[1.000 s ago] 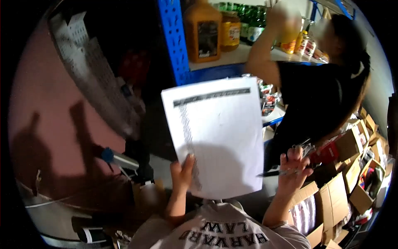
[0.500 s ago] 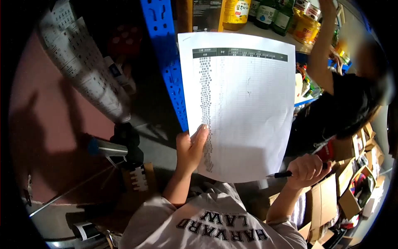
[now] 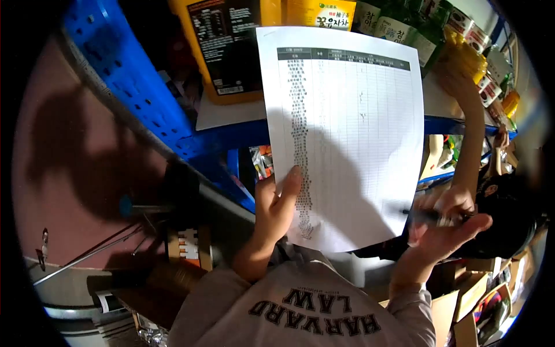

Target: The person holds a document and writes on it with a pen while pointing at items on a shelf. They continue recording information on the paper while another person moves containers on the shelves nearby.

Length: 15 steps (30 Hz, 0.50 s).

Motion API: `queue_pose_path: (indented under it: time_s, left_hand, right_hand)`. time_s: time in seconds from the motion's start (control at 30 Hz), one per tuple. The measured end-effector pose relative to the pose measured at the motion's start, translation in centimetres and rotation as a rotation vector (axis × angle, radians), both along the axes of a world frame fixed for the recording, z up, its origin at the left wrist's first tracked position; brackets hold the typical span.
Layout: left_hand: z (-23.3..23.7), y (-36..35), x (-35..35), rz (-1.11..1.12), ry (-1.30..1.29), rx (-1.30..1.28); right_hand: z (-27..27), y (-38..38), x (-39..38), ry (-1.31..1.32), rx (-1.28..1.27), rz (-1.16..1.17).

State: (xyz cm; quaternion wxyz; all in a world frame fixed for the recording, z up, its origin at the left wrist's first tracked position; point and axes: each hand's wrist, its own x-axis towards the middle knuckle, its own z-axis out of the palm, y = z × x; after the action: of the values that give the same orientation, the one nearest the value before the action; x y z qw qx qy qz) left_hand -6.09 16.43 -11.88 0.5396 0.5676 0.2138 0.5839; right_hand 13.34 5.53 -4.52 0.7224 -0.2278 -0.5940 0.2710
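My left hand [image 3: 277, 205] grips the lower left edge of a white printed sheet [image 3: 370, 162], its thumb lying over the front. The sheet carries a dark header row, a column of small printed text and a grid with a few handwritten marks. At the sheet's lower right, my right hand [image 3: 442, 228] is closed around a dark pen [image 3: 425, 216], smeared by motion. The pen's tip is close to the paper's right edge; whether it touches cannot be made out. A shadow falls across the sheet's lower half.
Behind the sheet, a blue-framed shelf [image 3: 225, 137] bears a yellow container with a black label [image 3: 228, 52], green bottles [image 3: 425, 43] and cans. On the right, another person's arm [image 3: 471, 133] reaches to the shelf. Open cardboard boxes [image 3: 471, 295] stand at lower right.
The view has shifted closer to the shelf. The sheet stays in my left hand. My right hand has turned, its fingers blurred around the pen. The other person's arm now reaches among the shelf goods.
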Motion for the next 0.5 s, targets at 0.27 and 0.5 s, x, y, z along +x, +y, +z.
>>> queue_pose_path:
  time_s: [0.27, 0.5]
  left_hand:
    - [-0.2, -0.4, 0.3, -0.009, -0.079, -0.152]
    - [-1.0, 1.1, 0.1, -0.122, -0.032, -0.02]
  right_hand:
    - [4.7, 7.7, -2.9, -0.042, -0.189, -0.023]
    - [4.8, 14.2, -2.6, -0.121, -0.532, -0.12]
